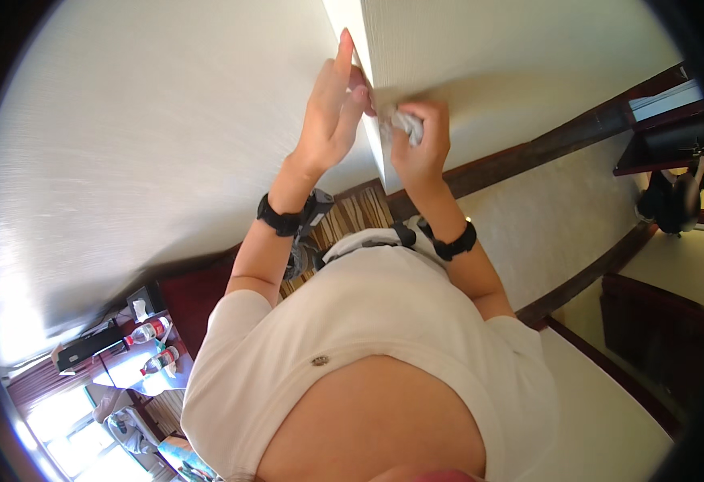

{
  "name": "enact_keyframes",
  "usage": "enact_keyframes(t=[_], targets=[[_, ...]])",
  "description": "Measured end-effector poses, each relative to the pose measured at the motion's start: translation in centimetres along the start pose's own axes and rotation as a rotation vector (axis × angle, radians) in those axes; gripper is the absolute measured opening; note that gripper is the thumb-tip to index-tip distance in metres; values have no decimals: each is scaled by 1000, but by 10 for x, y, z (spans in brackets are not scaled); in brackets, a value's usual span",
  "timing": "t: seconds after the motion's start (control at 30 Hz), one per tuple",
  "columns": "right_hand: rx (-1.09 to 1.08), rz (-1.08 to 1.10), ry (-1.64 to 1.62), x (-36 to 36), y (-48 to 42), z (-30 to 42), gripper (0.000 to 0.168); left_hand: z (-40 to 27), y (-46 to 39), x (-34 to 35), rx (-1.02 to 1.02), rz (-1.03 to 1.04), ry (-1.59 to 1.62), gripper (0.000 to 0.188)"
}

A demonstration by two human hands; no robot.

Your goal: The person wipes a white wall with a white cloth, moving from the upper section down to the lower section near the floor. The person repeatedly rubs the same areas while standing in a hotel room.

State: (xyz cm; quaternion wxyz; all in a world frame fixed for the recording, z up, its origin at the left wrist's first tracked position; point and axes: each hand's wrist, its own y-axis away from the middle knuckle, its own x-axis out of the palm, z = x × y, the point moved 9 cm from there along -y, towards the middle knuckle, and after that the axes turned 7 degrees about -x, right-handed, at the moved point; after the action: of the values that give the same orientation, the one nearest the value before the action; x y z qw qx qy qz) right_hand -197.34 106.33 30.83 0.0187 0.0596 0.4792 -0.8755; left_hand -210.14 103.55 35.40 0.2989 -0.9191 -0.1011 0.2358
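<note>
My left hand (pixel 331 114) is raised with its fingers extended against the left side of a bright white edge strip (pixel 358 54), which runs down between two pale wall surfaces. Just right of that edge, my right hand (pixel 424 138) has its fingers closed on a crumpled white wad (pixel 409 125), cloth or paper, close to the textured wall surface (pixel 448 48). The right hand is slightly blurred. A black band is on each wrist.
Dark skirting (pixel 496 165) runs along the wall's foot above a striped carpet (pixel 358 211). At lower left, a table holds plastic bottles (pixel 160 360) and a tissue box (pixel 141 304). A person in dark clothing (pixel 671 199) appears at far right, beside dark furniture.
</note>
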Motion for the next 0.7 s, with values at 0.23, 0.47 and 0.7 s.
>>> enact_keyframes(t=[0.23, 0.47, 0.7], targets=[[-40, 60, 21, -3, -7, 2, 32, 1, 1, 1, 30, 40, -9, 61], [-50, 108, 47, -1, 21, -21, 34, 23, 2, 2, -72, 53, -3, 51], [-148, 6, 20, -10, -3, -1, 32, 17, 5, 3, -97, -30, 55, 53]])
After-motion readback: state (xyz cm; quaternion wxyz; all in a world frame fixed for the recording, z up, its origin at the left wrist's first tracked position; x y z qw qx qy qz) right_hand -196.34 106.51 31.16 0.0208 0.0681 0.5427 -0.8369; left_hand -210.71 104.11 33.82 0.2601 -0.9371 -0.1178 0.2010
